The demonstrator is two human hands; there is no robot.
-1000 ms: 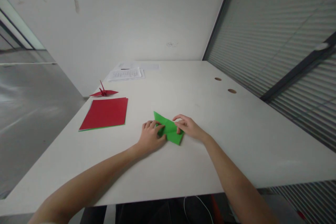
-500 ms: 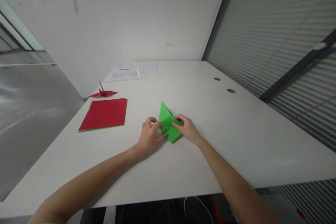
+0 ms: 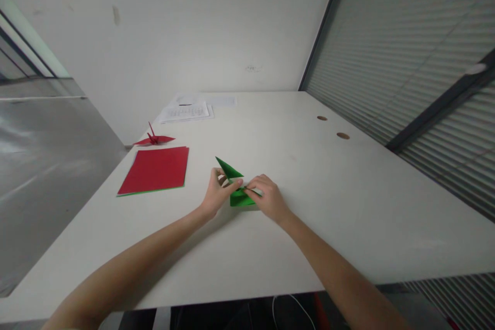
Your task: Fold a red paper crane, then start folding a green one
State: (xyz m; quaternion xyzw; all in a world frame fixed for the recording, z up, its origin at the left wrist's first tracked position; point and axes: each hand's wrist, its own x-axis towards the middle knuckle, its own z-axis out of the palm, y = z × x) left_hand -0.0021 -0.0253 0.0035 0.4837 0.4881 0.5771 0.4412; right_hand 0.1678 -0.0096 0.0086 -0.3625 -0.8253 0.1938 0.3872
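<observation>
Between both hands [image 3: 217,193] [image 3: 269,199], pointed green paper [image 3: 240,200], seemingly layered.

We see smooth, matt paper in the green folded sheet [image 3: 240,200], the red stack [image 3: 154,169] and the red crane [image 3: 155,139]; our tabletop [image 3: 270,252] looks smooth, faintly glossy, the grey surface [image 3: 46,165] at left shinier.

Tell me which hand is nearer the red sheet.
Left. The left hand is right of the red sheet, apart from it, holding the green paper; the right hand is farther right, holding that paper too.
</observation>
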